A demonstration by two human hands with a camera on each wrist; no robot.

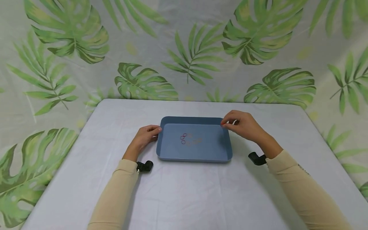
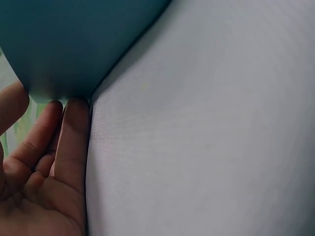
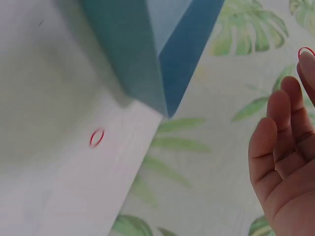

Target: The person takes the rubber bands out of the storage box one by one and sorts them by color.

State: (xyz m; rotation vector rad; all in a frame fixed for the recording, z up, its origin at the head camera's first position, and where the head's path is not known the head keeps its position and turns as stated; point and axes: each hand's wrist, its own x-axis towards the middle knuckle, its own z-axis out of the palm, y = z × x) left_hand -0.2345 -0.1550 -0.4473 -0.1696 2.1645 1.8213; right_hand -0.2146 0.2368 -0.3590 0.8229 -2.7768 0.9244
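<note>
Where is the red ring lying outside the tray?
In the right wrist view, the red ring lies left of centre on the white cloth, below a corner of the blue tray.

Pale rings (image 1: pixel 199 140) near the tray's (image 1: pixel 195 154) middle: too faint to count. Red ring (image 3: pixel 306 48) in right hand (image 1: pixel 244 125), at tray's far right corner: cut by right wrist view's edge. Left hand (image 1: pixel 144 138): cropped in left wrist view.

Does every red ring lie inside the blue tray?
No, the right wrist view shows one red ring lying on the white cloth, outside the blue tray.
</note>
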